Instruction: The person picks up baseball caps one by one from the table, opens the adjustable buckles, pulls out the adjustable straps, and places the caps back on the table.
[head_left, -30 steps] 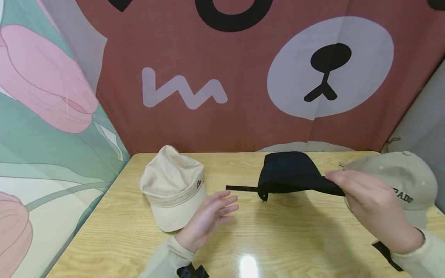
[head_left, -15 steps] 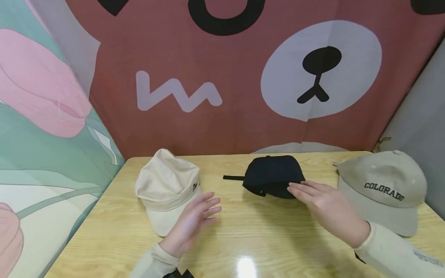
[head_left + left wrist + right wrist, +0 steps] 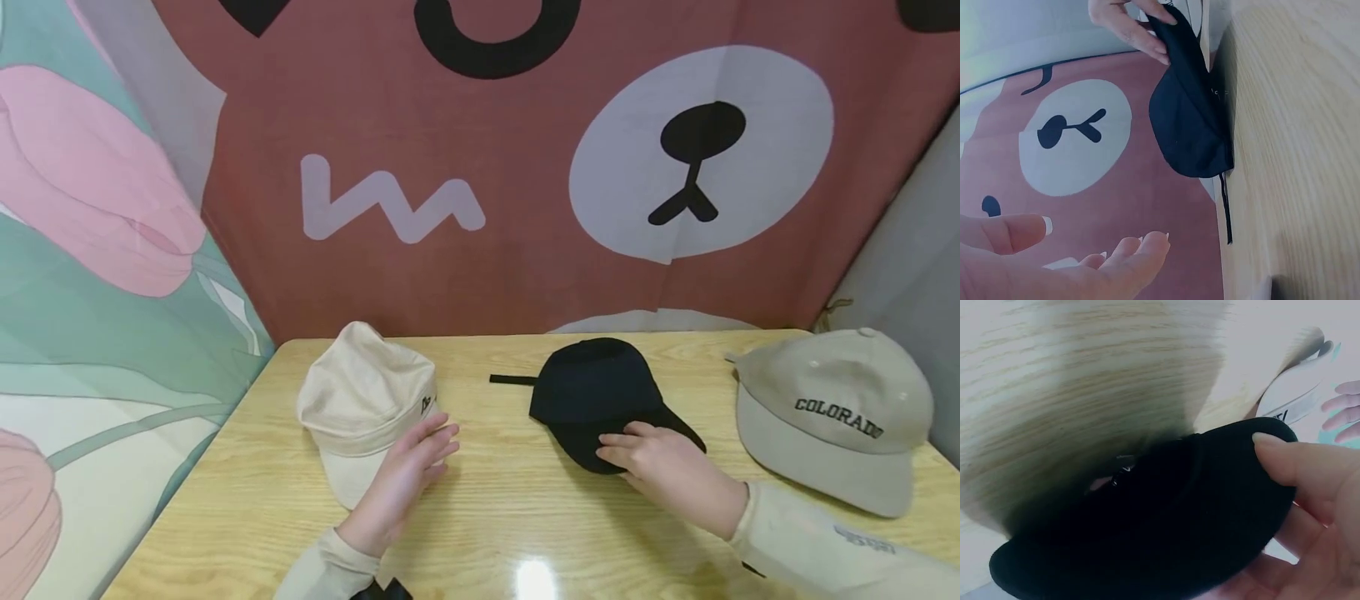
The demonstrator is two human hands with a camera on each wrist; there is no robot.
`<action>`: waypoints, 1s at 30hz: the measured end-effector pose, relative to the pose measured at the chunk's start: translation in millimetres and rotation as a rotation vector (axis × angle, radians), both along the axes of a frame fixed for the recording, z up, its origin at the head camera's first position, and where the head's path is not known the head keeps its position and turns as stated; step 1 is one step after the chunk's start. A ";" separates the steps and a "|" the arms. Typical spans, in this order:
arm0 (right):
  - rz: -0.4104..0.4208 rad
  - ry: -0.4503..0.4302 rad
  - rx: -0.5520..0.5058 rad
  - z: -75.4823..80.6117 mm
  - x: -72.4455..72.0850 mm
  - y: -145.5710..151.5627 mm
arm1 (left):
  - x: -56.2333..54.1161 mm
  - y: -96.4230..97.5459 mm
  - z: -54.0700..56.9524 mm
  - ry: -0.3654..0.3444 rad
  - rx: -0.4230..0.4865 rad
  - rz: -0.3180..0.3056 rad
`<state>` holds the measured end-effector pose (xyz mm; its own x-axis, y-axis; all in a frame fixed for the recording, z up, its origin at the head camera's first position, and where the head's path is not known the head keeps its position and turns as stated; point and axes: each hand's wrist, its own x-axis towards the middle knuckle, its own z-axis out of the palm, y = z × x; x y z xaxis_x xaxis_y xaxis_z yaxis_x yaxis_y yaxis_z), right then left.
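Note:
A black baseball cap [image 3: 600,383] is at the middle of the table, crown up, its thin strap sticking out to the left. My right hand [image 3: 671,467] pinches the cap's brim at the front. In the right wrist view the thumb [image 3: 1282,459] lies on the brim's underside, with fingers on the other side; the brim is raised off the wood. My left hand [image 3: 405,471] hovers with loosely spread fingers in front of a cream cap [image 3: 367,387], partly hiding its visor. The left wrist view shows nothing in that hand [image 3: 1091,269].
A beige cap [image 3: 840,400] lettered COLORADO sits at the right of the wooden table [image 3: 495,517]. Behind the table hangs a reddish-brown cloth [image 3: 525,275] with a bear face, and a flower-print cloth [image 3: 105,317] covers the left side.
My right hand has brought the black cap leftward and down to the table, and its brim has swung round to face front-right. The left hand has drawn slightly back to the left.

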<state>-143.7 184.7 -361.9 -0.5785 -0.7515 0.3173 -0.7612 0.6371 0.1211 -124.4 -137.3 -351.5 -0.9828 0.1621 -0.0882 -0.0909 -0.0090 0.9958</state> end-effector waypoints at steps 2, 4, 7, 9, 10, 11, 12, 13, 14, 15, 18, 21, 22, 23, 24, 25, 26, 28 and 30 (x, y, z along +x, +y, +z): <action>-0.026 -0.054 0.006 -1.5 0.9 0.0 | -0.1 0.2 0.5 0.006 -0.013 0.006; -0.045 -0.100 0.006 -3.3 1.6 0.7 | -0.8 0.9 1.1 0.013 -0.023 0.013; -0.066 -0.160 -0.004 -5.1 2.2 1.5 | -1.7 1.6 1.9 0.016 -0.042 0.029; -0.067 -0.181 -0.012 -5.8 2.0 1.6 | -1.4 1.3 2.5 0.015 -0.055 0.040; -0.065 -0.187 -0.016 -6.1 1.7 1.5 | -1.2 1.1 2.9 0.015 -0.059 0.046; -0.063 -0.191 -0.015 -6.2 1.3 1.2 | -0.9 0.7 3.0 0.017 -0.065 0.053; -0.058 -0.193 -0.014 -6.2 0.8 0.7 | -0.6 0.2 3.2 0.022 -0.070 0.056; -0.055 -0.195 -0.012 -6.1 0.2 0.2 | -0.4 -0.3 3.2 0.028 -0.075 0.059; -0.052 -0.202 -0.014 -5.8 -0.3 -0.5 | 0.0 -0.7 3.4 0.036 -0.078 0.062; -0.051 -0.215 -0.018 -5.3 -0.7 -1.3 | 0.2 -1.2 3.3 0.043 -0.081 0.065; -0.067 -0.249 -0.046 -3.5 -1.0 -2.0 | -0.4 -1.2 3.5 0.067 -0.104 0.077; -0.089 -0.264 -0.075 -1.4 -0.5 -2.0 | -0.7 -0.8 3.1 0.084 -0.112 0.094; -0.093 -0.258 -0.080 -0.7 -0.3 -1.8 | -0.8 -0.8 2.9 0.088 -0.116 0.100; -0.093 -0.249 -0.083 -0.1 -0.1 -1.6 | -0.9 -0.7 2.8 0.094 -0.118 0.103; -0.094 -0.241 -0.083 0.5 0.0 -1.3 | -1.1 -0.7 2.9 0.102 -0.120 0.106; -0.093 -0.236 -0.084 1.0 0.1 -1.2 | -1.2 -0.9 2.9 0.105 -0.124 0.107; -0.091 -0.231 -0.085 1.7 0.3 -1.0 | -1.4 -1.1 2.9 0.112 -0.133 0.110; -0.090 -0.227 -0.087 2.6 0.6 -0.7 | -1.8 -1.7 3.1 0.126 -0.160 0.117; -0.091 -0.226 -0.086 3.0 0.9 -0.2 | -2.2 -2.4 3.2 0.136 -0.181 0.120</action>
<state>-142.8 184.5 -358.8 -0.7057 -0.6692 0.2328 -0.7021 0.7046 -0.1029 -126.5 -139.7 -348.3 -0.9989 0.0376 0.0296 0.0355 0.1684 0.9851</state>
